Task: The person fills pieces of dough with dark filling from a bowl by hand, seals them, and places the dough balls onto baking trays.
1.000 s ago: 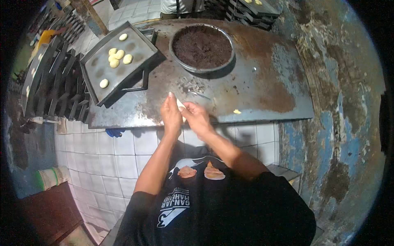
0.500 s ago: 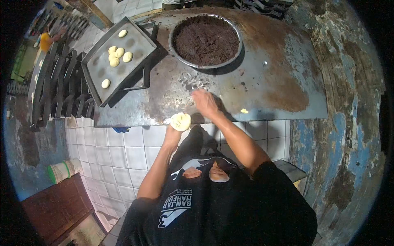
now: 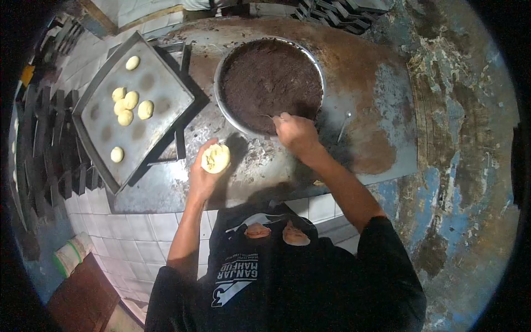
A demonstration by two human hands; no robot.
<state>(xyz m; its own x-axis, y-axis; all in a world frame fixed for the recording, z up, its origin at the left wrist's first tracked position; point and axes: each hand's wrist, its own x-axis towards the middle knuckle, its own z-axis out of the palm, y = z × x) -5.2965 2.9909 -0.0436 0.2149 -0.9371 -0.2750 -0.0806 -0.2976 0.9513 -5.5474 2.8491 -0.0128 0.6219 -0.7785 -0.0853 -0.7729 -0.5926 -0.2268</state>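
My left hand [image 3: 202, 176] is cupped around a flattened piece of pale yellow dough [image 3: 215, 159], held up over the table's near side. The dough has a rough, hollowed face. At the near rim of a large metal bowl [image 3: 217, 88], my right hand [image 3: 296, 133] is closed on a thin metal spoon-like utensil [image 3: 266, 115]. Dark brown crumbly filling [image 3: 265, 77] fills the bowl. I cannot make out the utensil's full shape. Several round dough balls [image 3: 131, 100] lie on a dark metal tray [image 3: 182, 102] to the left.
A second slim metal utensil [image 3: 344, 126] lies right of the bowl on the worn metal table [image 3: 381, 138]. Stacked dark trays [image 3: 38, 138] stand at the left, and more dark metal pans [image 3: 337, 15] at the back. A peeling wall [image 3: 442, 182] bounds the right side.
My right hand has gone from the tabletop to the bowl, where a metal utensil now shows in it. My left hand has shifted left and forward over the table with the dough. The view has shifted.
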